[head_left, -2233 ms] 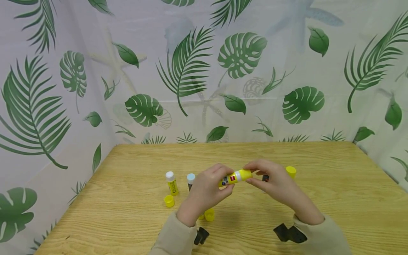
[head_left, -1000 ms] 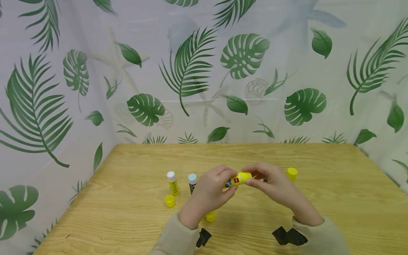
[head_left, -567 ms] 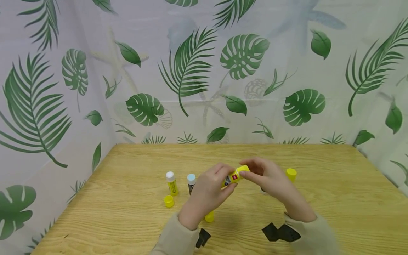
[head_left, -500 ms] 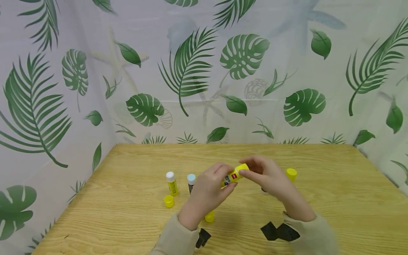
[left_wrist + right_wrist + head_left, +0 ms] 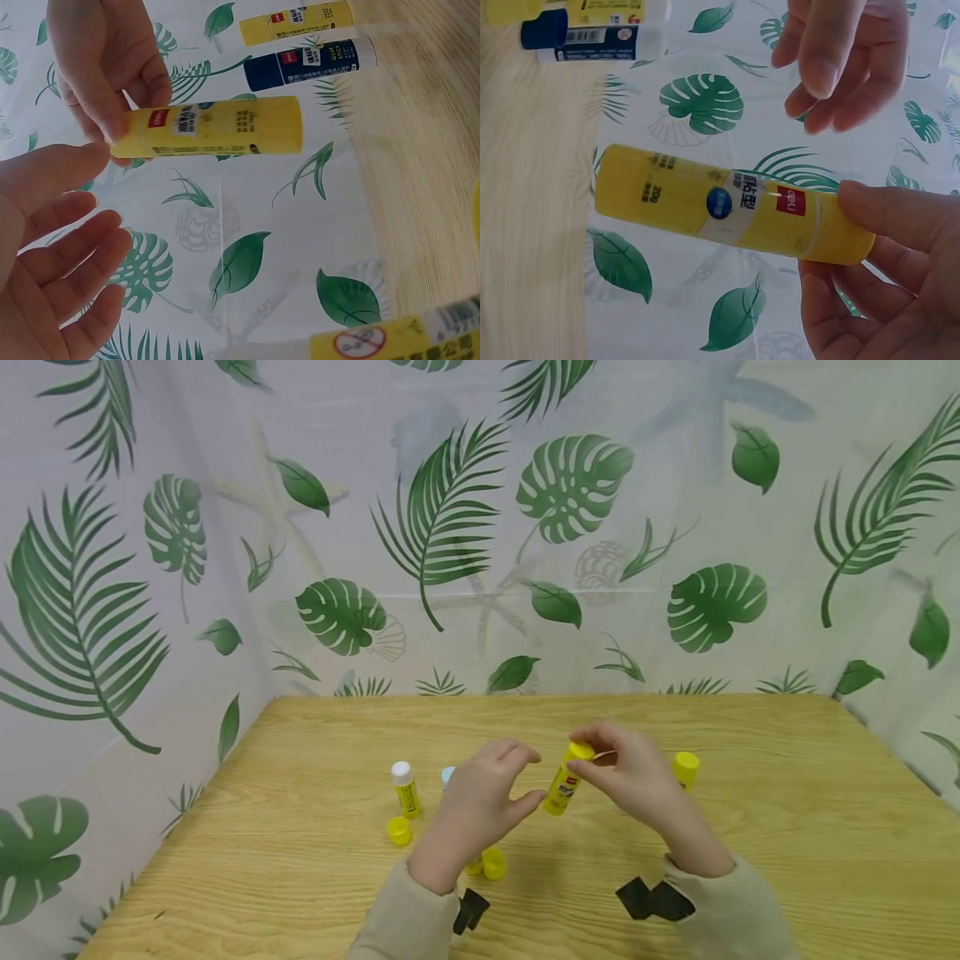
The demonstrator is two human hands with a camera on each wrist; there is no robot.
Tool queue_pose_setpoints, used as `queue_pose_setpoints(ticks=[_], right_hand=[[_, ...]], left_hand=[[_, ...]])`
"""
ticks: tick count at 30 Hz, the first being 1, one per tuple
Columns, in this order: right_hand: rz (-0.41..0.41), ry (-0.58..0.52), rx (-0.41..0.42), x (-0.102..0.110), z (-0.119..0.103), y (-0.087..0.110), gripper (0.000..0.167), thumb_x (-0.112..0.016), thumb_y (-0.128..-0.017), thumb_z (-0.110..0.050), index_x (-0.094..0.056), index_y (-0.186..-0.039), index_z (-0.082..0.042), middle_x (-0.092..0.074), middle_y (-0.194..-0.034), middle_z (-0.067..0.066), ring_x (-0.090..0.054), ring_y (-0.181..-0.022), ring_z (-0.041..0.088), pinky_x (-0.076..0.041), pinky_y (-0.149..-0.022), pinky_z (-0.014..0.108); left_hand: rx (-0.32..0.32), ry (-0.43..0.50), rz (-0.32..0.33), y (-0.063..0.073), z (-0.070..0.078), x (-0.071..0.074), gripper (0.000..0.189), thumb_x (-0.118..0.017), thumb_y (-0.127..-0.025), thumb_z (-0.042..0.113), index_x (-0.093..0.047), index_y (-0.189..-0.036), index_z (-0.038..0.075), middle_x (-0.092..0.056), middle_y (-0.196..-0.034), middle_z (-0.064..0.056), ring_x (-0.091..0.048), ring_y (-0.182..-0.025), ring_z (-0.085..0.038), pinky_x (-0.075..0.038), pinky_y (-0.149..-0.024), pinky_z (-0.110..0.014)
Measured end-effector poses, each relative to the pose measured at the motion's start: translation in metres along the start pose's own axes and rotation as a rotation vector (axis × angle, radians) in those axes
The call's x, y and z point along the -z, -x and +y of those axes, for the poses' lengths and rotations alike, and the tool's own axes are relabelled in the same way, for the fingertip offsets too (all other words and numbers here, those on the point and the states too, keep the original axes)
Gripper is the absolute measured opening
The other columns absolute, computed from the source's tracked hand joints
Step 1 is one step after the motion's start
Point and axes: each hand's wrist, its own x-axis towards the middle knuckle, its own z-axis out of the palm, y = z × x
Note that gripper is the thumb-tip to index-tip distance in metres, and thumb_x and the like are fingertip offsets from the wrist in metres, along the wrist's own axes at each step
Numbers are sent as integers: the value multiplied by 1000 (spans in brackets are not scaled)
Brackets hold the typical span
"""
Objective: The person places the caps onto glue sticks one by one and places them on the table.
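My right hand [image 5: 633, 777] pinches a yellow glue stick [image 5: 566, 783] by its capped end. The stick hangs slightly tilted over the table, cap up, and its red label patch shows. To its left is my left hand [image 5: 480, 797], thumb and fingers spread apart with nothing between them. In the left wrist view, the left thumb tip overlaps the cap end of the held glue stick [image 5: 217, 127]. The right wrist view shows thumb and fingers around the cap, with the yellow body [image 5: 705, 202] fully visible.
At left on the wooden table [image 5: 300, 877] stand a white-topped glue stick [image 5: 405, 789] and a pale-blue-topped one [image 5: 447, 775], partly hidden. Loose yellow caps [image 5: 399, 831] lie nearby. Right of the hands stands another yellow glue stick [image 5: 685, 768], beside a dark blue one [image 5: 307, 64].
The yellow cap has been pushed fully onto the glue stick. The left hand has let go and opened, while the right hand has swung the stick nearly upright.
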Motion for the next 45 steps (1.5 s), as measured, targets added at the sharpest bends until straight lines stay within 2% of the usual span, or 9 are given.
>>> queue_pose_setpoints(ticks=[4, 11, 18, 23, 32, 45], right_hand=[[16, 70, 21, -4, 9, -2, 25, -66, -78, -5, -59, -102, 2, -61, -97, 13, -59, -82, 24, -49, -71, 34], [19, 130, 9, -9, 20, -5, 23, -65, -77, 0, -59, -100, 4, -60, -95, 15, -58, -84, 27, -49, -72, 39], [17, 180, 5, -16, 34, -10, 23, -65, -76, 3, -59, -98, 6, -60, -94, 17, -58, -83, 29, -49, -71, 40], [7, 195, -14, -20, 40, -11, 22, -65, -76, 4, -60, -97, 5, -60, -93, 17, -57, -82, 29, -48, -71, 40], [-25, 192, -41, -25, 46, -12, 23, -64, -77, 3, -59, -100, 5, -60, -97, 17, -57, -86, 30, -48, -73, 41], [-7, 207, -33, -27, 50, -12, 24, -65, -76, 3, -59, -99, 5, -60, -96, 17, -56, -87, 29, -46, -76, 42]], left_hand=[[0, -8, -29, 1, -2, 1, 29, -72, -74, 22, -60, -98, 9, -59, -94, -1, -56, -81, -11, -46, -67, -19], [-5, -19, -97, 1, -1, 0, 29, -71, -75, 25, -60, -98, 10, -60, -95, 1, -56, -79, -10, -45, -66, -18], [-24, -11, -120, 1, -1, -1, 29, -71, -75, 25, -61, -96, 9, -60, -92, 0, -56, -77, -11, -45, -65, -19], [-34, -21, -128, 2, -1, -2, 28, -71, -75, 25, -61, -96, 9, -60, -90, 1, -56, -73, -10, -44, -61, -17], [-21, -36, -169, 2, 0, -2, 29, -70, -75, 28, -62, -97, 10, -60, -91, 2, -56, -74, -9, -43, -58, -16], [-6, -52, -219, 2, 0, -2, 29, -70, -76, 28, -62, -97, 9, -60, -90, 1, -57, -74, -9, -43, -59, -15]])
